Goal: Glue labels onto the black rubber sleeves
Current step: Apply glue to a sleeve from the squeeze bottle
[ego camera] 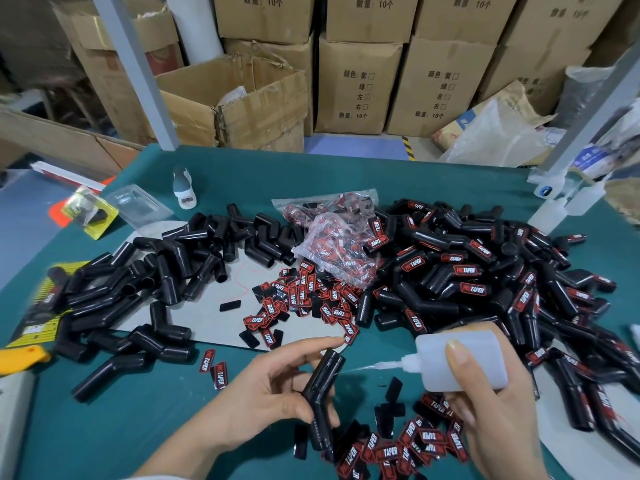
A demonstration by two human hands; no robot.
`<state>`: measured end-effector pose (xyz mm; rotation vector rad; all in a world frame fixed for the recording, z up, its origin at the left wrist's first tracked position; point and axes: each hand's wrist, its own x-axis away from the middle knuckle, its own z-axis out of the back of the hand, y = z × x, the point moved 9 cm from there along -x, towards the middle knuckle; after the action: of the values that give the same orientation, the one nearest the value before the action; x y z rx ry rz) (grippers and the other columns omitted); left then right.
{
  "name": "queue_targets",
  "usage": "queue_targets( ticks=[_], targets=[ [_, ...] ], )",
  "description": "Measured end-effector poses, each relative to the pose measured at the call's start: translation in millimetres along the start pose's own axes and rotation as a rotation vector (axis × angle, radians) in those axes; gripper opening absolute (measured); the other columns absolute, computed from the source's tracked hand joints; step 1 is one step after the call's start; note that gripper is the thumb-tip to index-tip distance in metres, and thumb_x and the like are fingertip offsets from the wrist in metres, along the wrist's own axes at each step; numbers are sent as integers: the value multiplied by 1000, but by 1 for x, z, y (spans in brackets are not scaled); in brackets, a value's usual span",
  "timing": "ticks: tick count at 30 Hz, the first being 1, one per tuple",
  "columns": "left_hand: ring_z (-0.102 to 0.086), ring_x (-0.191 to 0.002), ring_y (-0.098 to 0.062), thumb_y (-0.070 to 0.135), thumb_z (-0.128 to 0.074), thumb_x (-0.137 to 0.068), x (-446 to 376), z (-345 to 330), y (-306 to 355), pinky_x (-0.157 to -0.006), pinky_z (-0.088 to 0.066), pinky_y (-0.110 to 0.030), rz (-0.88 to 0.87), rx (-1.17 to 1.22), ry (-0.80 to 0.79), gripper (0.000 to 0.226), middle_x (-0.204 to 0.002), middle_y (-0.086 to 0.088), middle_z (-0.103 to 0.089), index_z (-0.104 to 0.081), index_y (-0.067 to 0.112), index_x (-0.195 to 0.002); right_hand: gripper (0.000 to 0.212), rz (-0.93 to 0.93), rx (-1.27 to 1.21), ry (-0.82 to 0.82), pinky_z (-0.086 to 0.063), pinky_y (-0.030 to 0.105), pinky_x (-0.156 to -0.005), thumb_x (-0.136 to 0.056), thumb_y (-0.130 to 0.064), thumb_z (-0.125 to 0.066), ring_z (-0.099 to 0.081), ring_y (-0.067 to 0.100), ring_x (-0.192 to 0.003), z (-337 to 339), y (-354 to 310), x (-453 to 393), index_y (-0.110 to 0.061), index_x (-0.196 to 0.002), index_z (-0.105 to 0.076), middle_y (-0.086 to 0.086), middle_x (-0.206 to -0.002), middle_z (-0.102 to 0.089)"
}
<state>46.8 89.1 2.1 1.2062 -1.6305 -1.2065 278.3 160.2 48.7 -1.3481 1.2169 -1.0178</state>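
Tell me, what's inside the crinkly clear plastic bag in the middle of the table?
The crinkly clear plastic bag holds many small red-and-black labels, same as the loose red-and-black labels spilled beside it. The ones deeper in the bag are covered and can't be made out.

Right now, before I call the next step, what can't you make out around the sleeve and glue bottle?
Head view only:
- Black rubber sleeve: lower end hidden behind the left hand.
- Glue bottle: base covered by the right hand; nozzle tip blurred, so any glue coming out is unclear.
- Labels nearest the camera: cut off by the bottom edge.
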Motion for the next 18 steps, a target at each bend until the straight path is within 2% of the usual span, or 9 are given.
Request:
queue_targets(
  ticks=[7,10,13,14,18],
  targets=[
    [-76,-94,-30,9,-83,-80,0,-1,1,-85,-61,-40,-5,32,-2,76,-120,2,-68,-54,28,-148,71,11,8,14,-39,13,-43,-65,-75,-83,-52,0,-45,1,-3,0,-13,-95,-68,5,-68,-62],
    [-76,-94,-29,0,-75,-82,0,-2,1,-83,-61,-39,-8,47,-4,75,-120,1,-66,-54,28,-148,69,6,15,0,-42,14,-44,-65,-75,-83,-58,3,-51,-1,-2,1,-15,-95,-69,7,-73,-65],
    [-76,-94,-29,20,-86,-81,0,-3,4,-83,-61,-39,-9,66,-1,75,-120,2,-67,-54,26,-148,67,20,23,18,-35,13,-42,-69,-75,-81,-45,4,-42,2,-3,0,-15,-95,-68,7,-68,-61],
    [-76,-94,-30,21,-86,-80,0,-3,4,-83,-61,-39,-6,61,0,75,-120,2,-67,-54,26,-148,67,24,37,25,-32,14,-42,-70,-76,-80,-42,6,-42,3,-3,0,-15,-95,-68,7,-67,-59],
    [-76,-94,-30,-4,-68,-77,1,-1,1,-84,-62,-41,6,28,11,78,-119,0,-66,-56,30,-146,66,38,53,17,-37,13,-43,-73,-74,-79,-49,1,-44,3,-3,0,-15,-98,-68,4,-68,-62]
  ],
)
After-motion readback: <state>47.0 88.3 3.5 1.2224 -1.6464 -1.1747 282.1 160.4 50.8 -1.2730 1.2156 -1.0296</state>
